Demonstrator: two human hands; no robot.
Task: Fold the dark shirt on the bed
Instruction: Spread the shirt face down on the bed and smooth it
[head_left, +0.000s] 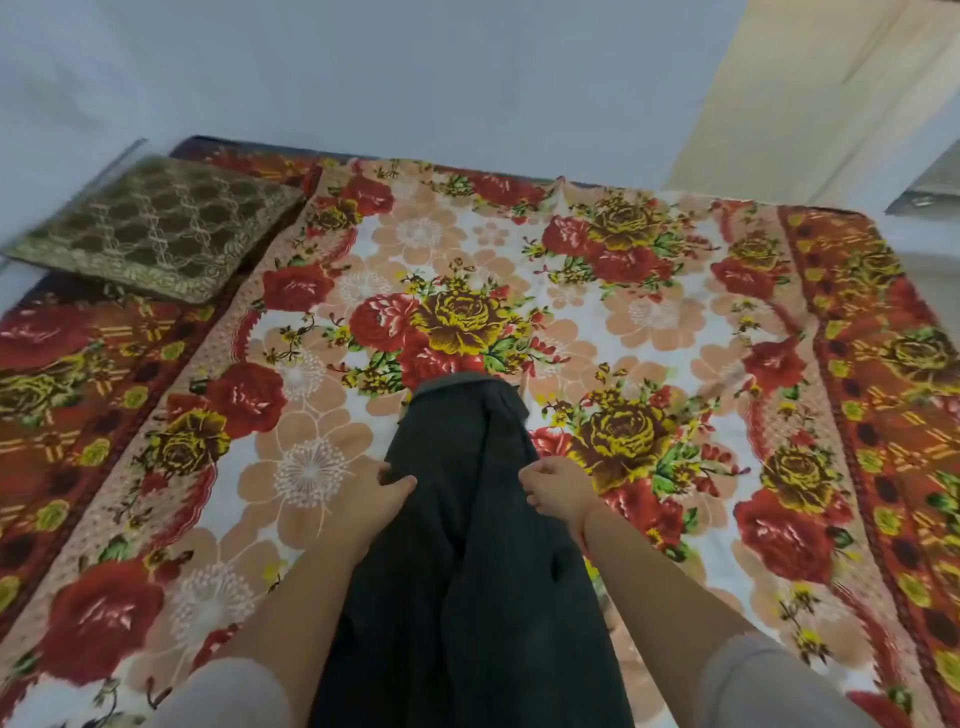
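Grips the dark shirt (467, 519), stretched lengthwise from the middle of the bed (675, 312) to its near edge, with left hand (382, 491) curled round one side, thumb on top, and right hand (558, 491) pinching the other side, hands apart.

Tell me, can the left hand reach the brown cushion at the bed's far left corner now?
Probably, but only by leaning: nothing lies on the blanket between them, yet the left hand grips the dark shirt and the cushion lies well beyond it.
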